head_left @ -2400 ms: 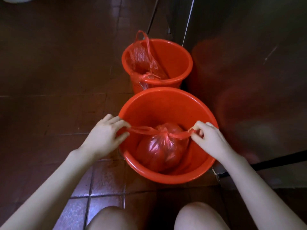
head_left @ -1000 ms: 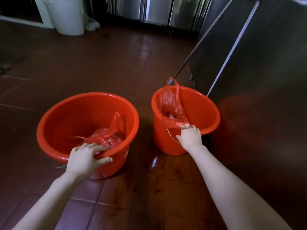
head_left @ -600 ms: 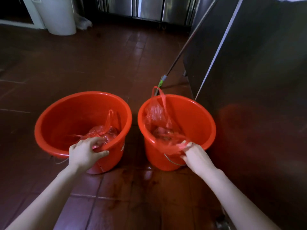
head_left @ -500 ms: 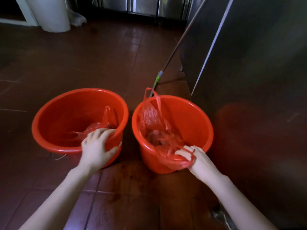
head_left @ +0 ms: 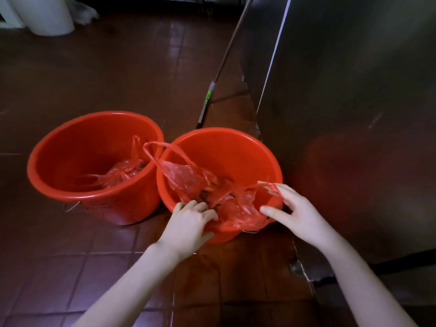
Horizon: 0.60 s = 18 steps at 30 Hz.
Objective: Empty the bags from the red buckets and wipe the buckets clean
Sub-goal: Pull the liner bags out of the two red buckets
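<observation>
Two red buckets stand side by side on the tiled floor. The left bucket holds a tied red plastic bag at its bottom. The right bucket holds a loose red plastic bag that drapes over its near rim, one handle loop sticking up toward the left bucket. My left hand grips the bag at the near rim of the right bucket. My right hand has its fingers hooked in the bag's other handle loop at the bucket's right rim, thumb spread out.
A stainless steel cabinet rises close on the right. A mop handle leans against it behind the right bucket. A white bin stands at the far left. The brown tile floor looks wet near the buckets.
My left hand left the left bucket's rim and came across to the bag on the right bucket. My right hand shifted from the draped bag to its handle loop. The camera tilted down.
</observation>
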Motion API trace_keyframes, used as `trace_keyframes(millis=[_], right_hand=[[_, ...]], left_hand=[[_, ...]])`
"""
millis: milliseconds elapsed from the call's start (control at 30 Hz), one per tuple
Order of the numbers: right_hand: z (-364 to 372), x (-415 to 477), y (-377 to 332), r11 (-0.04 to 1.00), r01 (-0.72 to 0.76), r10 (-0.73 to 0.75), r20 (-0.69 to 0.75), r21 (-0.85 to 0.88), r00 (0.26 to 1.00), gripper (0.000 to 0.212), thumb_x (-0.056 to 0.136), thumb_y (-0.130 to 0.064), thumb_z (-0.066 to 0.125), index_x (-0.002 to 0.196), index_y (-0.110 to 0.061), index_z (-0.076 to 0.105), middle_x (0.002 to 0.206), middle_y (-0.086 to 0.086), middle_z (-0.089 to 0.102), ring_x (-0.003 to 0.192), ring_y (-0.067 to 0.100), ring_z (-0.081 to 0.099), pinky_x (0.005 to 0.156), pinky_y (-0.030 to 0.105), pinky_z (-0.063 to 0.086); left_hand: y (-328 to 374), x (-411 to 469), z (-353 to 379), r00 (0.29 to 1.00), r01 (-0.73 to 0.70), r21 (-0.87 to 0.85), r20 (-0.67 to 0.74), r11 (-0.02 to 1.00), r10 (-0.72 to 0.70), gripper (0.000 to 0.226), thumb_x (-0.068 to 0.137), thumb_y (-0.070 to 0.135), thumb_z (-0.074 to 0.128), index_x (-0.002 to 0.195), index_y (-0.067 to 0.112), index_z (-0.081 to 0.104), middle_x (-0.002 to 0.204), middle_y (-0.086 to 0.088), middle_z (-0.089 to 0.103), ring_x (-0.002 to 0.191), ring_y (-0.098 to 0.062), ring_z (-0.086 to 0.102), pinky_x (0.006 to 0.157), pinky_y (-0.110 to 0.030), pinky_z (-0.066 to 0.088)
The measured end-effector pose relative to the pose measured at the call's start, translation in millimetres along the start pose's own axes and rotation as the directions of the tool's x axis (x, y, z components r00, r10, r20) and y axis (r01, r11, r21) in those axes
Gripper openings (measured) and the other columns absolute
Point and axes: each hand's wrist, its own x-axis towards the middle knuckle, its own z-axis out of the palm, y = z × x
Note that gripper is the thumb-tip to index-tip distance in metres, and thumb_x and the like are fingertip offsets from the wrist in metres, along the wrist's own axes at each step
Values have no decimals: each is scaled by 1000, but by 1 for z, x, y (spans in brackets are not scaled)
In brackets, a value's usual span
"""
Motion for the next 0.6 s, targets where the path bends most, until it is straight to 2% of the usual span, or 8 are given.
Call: trace_keyframes(millis=[100,167,267,333,367,433,500,600], right_hand=[[14,14,-6,974,56,-101,-201,-221,974,21,87,-21,70,106,-12,71,111,-6,58,106,5,58,94,7,36],[21,23,-13,979,53,-108,-287,-195,952,11,91,-22,64,93,-19,75,112,-7,53,106,-2,53,93,1,31],[30,35,-29,993,-15,42,-228,119,973,29,93,-27,57,65,-27,65,122,-20,57,120,-6,49,104,15,32],[37,44,-44,920,-22,77,-127,391,989,27,85,-27,53,59,-19,57,116,-10,69,115,3,58,105,32,36],[41,49,-52,877,-14,81,-119,481,990,26,82,-27,50,58,-19,55,109,-3,73,109,8,63,102,36,38],[50,57,-68,825,-26,152,-176,565,973,27,82,-26,48,58,-21,59,93,3,75,97,16,70,100,42,43],[58,64,-80,836,-65,231,-244,545,942,30,83,-27,45,60,-20,63,81,4,74,83,19,73,95,44,47],[69,74,-94,927,-124,226,-262,355,938,42,87,-33,32,71,-12,65,74,4,73,69,17,70,85,36,48]], left_hand=[[13,-4,1,998,-25,-3,52,1000,25,42,81,52,63,120,37,58,113,13,56,109,-13,48,89,-31,34],[24,-11,3,993,-59,-37,101,998,63,43,81,54,63,120,35,60,114,11,59,110,-14,50,91,-32,36],[25,-23,-5,984,-71,-321,130,945,118,36,82,52,63,110,31,68,105,9,68,102,-13,58,91,-34,44],[7,-27,-16,997,-15,-379,-78,925,-16,27,81,44,67,101,26,72,98,7,71,93,-17,61,86,-37,47],[-6,-27,-22,951,67,-332,-264,941,-161,26,79,37,70,101,23,72,99,2,69,93,-23,60,85,-40,47],[-32,-26,-33,694,418,-313,-496,853,-522,42,75,23,74,115,15,65,111,-13,59,101,-37,53,87,-45,43],[-53,-24,-42,488,678,-437,-334,591,-807,67,75,22,76,135,10,50,127,-24,47,114,-44,45,95,-50,38],[-65,-21,-47,466,754,-506,-37,418,-884,51,80,26,75,124,7,58,121,-22,61,114,-40,54,93,-43,43]])
